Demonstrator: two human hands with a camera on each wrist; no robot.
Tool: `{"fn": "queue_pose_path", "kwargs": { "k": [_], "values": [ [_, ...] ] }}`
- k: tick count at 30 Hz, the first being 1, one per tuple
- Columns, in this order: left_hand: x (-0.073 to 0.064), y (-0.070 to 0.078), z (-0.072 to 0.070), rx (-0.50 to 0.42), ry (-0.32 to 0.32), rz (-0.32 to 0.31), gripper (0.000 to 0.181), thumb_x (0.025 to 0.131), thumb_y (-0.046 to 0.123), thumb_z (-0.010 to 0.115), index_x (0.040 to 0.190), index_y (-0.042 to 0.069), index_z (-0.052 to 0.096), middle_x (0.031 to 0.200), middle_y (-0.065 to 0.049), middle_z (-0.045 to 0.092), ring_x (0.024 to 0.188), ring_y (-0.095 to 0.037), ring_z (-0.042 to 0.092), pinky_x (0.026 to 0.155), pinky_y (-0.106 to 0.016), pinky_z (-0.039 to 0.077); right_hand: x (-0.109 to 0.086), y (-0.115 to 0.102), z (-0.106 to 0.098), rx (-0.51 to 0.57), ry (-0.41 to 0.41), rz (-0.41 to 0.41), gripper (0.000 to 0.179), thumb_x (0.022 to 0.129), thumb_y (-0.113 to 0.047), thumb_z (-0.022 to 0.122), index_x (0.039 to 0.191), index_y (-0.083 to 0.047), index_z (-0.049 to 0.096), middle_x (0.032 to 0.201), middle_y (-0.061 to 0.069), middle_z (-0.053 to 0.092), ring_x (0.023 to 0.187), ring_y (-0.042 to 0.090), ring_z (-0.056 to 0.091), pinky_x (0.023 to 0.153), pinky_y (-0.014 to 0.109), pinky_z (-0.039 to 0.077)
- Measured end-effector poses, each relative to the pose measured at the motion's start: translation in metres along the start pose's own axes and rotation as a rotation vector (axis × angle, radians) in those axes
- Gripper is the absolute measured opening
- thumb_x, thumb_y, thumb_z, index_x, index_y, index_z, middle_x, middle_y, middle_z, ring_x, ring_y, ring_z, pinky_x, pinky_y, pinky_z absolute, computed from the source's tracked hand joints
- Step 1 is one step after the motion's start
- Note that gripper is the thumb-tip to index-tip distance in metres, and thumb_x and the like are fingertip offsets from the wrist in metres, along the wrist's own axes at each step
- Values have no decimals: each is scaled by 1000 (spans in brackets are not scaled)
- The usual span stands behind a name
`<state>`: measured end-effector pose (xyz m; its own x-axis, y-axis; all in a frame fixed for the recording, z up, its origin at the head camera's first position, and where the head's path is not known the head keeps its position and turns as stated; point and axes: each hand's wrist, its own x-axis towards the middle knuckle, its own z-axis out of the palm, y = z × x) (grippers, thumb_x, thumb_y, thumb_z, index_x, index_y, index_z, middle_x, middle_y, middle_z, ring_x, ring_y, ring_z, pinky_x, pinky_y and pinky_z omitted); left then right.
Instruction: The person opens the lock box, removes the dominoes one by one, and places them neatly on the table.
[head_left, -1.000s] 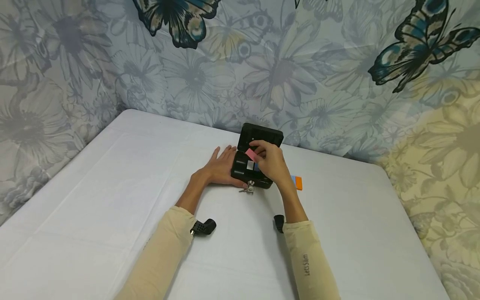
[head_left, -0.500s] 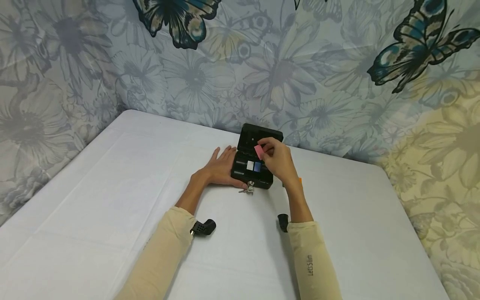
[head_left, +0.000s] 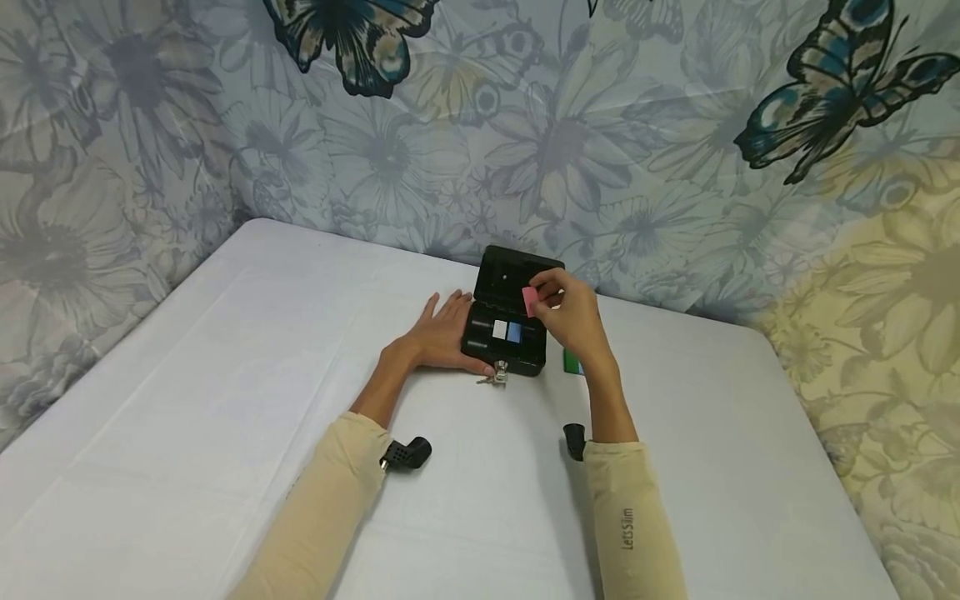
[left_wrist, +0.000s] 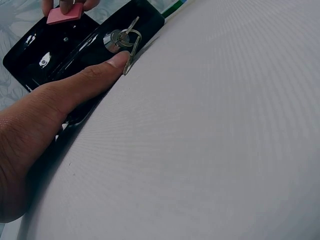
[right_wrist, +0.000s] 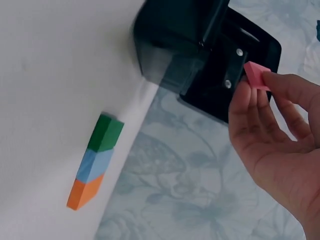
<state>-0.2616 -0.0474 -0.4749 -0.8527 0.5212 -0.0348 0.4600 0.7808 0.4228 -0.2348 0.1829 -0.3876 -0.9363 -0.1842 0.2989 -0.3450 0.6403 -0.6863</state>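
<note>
A black cash box (head_left: 528,363) stands on the table with its lid (head_left: 497,275) raised. Inside lie a white block (head_left: 500,330) and a blue block (head_left: 514,333). My left hand (head_left: 438,342) lies against the box's left side, fingers spread, its thumb (left_wrist: 92,80) along the front by the lock (left_wrist: 111,42). Keys (left_wrist: 132,52) hang from that lock. Between thumb and fingertips my right hand (head_left: 577,321) pinches a flat pink block (right_wrist: 256,76), held up near the right side of the open lid.
Right of the box, a green block (right_wrist: 107,132), a light blue block (right_wrist: 94,165) and an orange block (right_wrist: 85,192) stand end to end on the white table (head_left: 247,375). The table's back edge meets a flowered wall cloth (head_left: 300,167) close behind the lid.
My right hand has moved right with the pink block, away from above the box, uncovering the white and blue blocks inside. The left hand stays put.
</note>
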Motion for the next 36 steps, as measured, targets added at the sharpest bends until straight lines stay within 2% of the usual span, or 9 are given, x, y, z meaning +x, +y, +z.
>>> {"fn": "queue_pose_path", "kwargs": {
  "k": [5, 7, 16, 29, 32, 36],
  "values": [
    [0, 1, 0, 3, -1, 0, 130, 78, 72, 75, 168, 4, 11, 177, -18, 12, 167, -32, 3, 133, -59, -3, 0, 3, -9, 2, -5, 40, 28, 94, 5, 66, 122, 4, 65, 107, 26, 70, 97, 41, 72, 83, 39, 58],
    [0, 2, -1, -3, 1, -1, 130, 77, 72, 76, 168, 4, 11, 177, -18, 12, 167, -32, 3, 133, -59, -3, -1, 4, -13, -2, -6, 56, 27, 95, 3, 66, 122, 4, 65, 109, 26, 70, 99, 42, 71, 83, 40, 59],
    [0, 2, -2, -1, -2, 2, 131, 78, 72, 76, 168, 4, 10, 177, -17, 11, 167, -32, 2, 133, -59, -4, -3, 10, -28, 7, 7, 94, 29, 96, 1, 67, 124, 4, 64, 111, 26, 69, 98, 40, 70, 74, 16, 52],
    [0, 2, -3, 7, -3, -1, 130, 79, 71, 75, 168, 4, 8, 177, -17, 10, 167, -32, 2, 133, -59, -5, -6, 16, -48, 5, 0, 140, 29, 96, 0, 64, 125, 4, 68, 111, 25, 67, 101, 40, 70, 69, 11, 51],
    [0, 2, -3, 0, -4, -2, 131, 79, 71, 76, 168, 3, 8, 177, -17, 10, 167, -32, 2, 133, -59, -5, -8, 18, -54, -17, -7, 154, 30, 97, -2, 65, 127, 4, 67, 112, 25, 67, 104, 40, 69, 74, 16, 53],
    [1, 0, -2, -1, -8, 2, 132, 78, 72, 75, 168, 2, 8, 177, -18, 9, 167, -33, 2, 133, -60, -5, -11, 20, -61, -47, -18, 170, 31, 98, -4, 66, 128, 2, 66, 116, 26, 67, 108, 43, 68, 85, 35, 55]
  ]
}}
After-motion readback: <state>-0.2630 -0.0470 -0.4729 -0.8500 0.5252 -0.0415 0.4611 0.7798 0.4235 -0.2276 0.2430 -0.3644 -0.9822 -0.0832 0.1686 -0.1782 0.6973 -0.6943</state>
